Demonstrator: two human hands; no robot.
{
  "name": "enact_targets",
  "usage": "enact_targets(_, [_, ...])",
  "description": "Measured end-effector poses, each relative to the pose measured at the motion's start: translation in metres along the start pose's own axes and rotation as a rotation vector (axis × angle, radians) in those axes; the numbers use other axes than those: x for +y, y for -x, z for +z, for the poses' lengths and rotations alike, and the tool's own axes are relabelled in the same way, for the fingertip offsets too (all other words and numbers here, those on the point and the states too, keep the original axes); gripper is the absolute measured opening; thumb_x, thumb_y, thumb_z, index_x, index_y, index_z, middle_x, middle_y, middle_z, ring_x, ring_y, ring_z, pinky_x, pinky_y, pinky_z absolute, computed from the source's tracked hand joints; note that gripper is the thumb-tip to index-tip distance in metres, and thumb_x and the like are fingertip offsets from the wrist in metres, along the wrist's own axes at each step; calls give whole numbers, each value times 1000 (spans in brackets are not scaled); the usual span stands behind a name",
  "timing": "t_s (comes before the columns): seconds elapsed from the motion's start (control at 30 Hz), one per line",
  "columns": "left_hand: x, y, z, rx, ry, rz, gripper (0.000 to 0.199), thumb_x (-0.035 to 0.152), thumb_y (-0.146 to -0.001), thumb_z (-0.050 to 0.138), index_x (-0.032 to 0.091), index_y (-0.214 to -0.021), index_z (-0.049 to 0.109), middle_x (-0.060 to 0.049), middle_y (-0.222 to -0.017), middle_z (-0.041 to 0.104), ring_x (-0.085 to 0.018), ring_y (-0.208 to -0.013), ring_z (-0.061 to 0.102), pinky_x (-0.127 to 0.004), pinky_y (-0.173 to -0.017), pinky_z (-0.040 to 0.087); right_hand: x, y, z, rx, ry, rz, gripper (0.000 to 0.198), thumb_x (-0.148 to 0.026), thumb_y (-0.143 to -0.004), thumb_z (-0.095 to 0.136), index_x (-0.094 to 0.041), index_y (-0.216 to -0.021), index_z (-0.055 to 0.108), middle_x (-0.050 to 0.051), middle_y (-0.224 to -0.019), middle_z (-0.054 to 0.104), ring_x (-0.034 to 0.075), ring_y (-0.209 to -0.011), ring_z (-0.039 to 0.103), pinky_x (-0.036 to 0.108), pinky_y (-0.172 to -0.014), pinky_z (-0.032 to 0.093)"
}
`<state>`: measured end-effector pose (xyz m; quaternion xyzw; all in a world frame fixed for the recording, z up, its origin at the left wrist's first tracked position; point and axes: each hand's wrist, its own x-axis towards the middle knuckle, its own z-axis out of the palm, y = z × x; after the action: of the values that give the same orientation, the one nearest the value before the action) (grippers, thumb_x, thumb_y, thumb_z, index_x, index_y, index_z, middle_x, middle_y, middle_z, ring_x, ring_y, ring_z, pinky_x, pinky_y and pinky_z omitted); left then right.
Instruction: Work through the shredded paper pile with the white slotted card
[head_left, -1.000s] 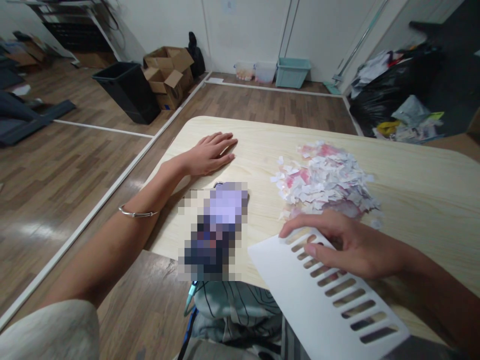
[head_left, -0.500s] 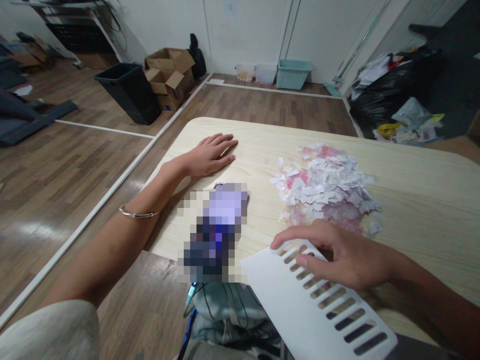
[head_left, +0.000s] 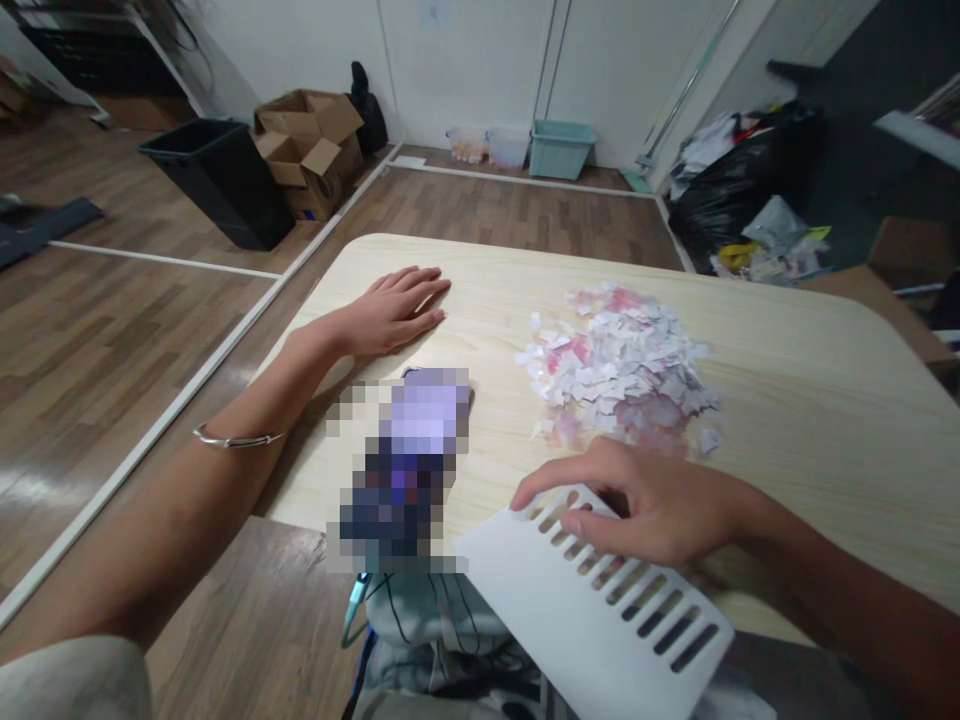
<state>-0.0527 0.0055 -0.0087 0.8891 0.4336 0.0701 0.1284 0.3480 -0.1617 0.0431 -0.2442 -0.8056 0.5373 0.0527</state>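
white slotted panel (head_left: 559,612) juts past the table (head_left: 787,400)'s near edge at five o'clock, right hand (head_left: 649,502) pinching its pierced side; likely light, smooth, slightly bendy, best held there. left hand (head_left: 391,312) lies flat, loosely spread, at ten o'clock.
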Motion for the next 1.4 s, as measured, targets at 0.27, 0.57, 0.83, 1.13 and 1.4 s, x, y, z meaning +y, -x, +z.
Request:
enact_targets(0.27, [-7,-1,11,76,19,25,85,71,-129,46,24,-199,58,-21,-209,53,-49,-196,44,-76,-163,29,6,6,-5,-20,-200,40,72,-52,-122,83,-8,-178,70,-10,-81,56,10,-62,49,21,-55,35])
enact_targets(0.57, [-6,-2,14,102,37,32,81,72,-129,48,33,-198,62,-16,-202,63,-48,-194,47,-77,-162,33,21,9,-2,-140,-655,55,53,-47,-120,94,-8,-154,79,0,-90,84,11,-65,74,19,-64,62])
enact_targets(0.83, [-10,-4,18,103,34,58,87,82,-126,41,33,-192,67,-16,-205,60,-52,-193,47,-78,-159,37,15,14,-12,-35,-675,74,60,-52,-115,99,-8,-152,83,2,-93,85,11,-63,73,19,-59,58])
enact_targets(1.13, [-20,-3,24,89,27,82,103,88,-125,28,18,-194,58,-24,-208,54,-49,-196,43,-65,-166,28,18,19,-7,153,-839,-6,53,-49,-102,103,-11,-138,90,-3,-81,80,7,-48,59,15,-44,46])
enact_targets(1.4, [2,0,11,50,6,7,108,82,-128,28,3,-196,53,-32,-209,48,-49,-197,40,-62,-167,25,-7,36,-27,202,-787,192,49,-49,-105,105,-16,-139,92,-6,-74,70,7,-52,54,16,-50,43])
